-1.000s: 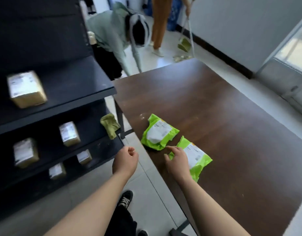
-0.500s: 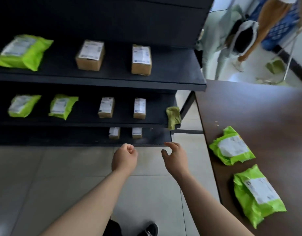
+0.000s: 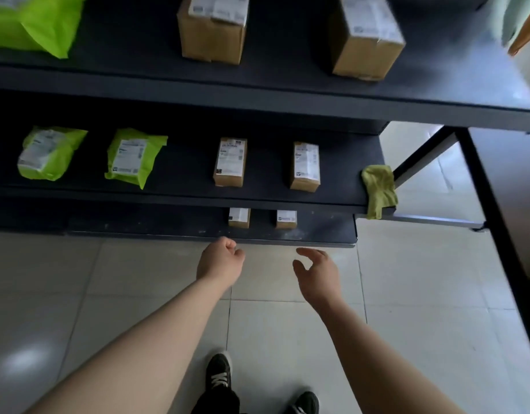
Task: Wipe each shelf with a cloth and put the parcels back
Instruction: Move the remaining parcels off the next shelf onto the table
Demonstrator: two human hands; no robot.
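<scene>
Yellow-green cloth [image 3: 378, 191] is noted draped over the right end of the middle shelf [image 3: 186, 177], apart from both empty hands, left hand [image 3: 220, 261] fisted and right hand [image 3: 317, 271] loosely spread, so wiping is judged pending and a rightward reach is required.

Blk sneakers [image 3: 219, 372] on tiled floor [image 3: 421, 294]; dark table [image 3: 514, 180] at rt.

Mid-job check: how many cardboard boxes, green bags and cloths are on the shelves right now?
Cardboard boxes: 6
Green bags: 3
Cloth: 1
Total: 10
</scene>
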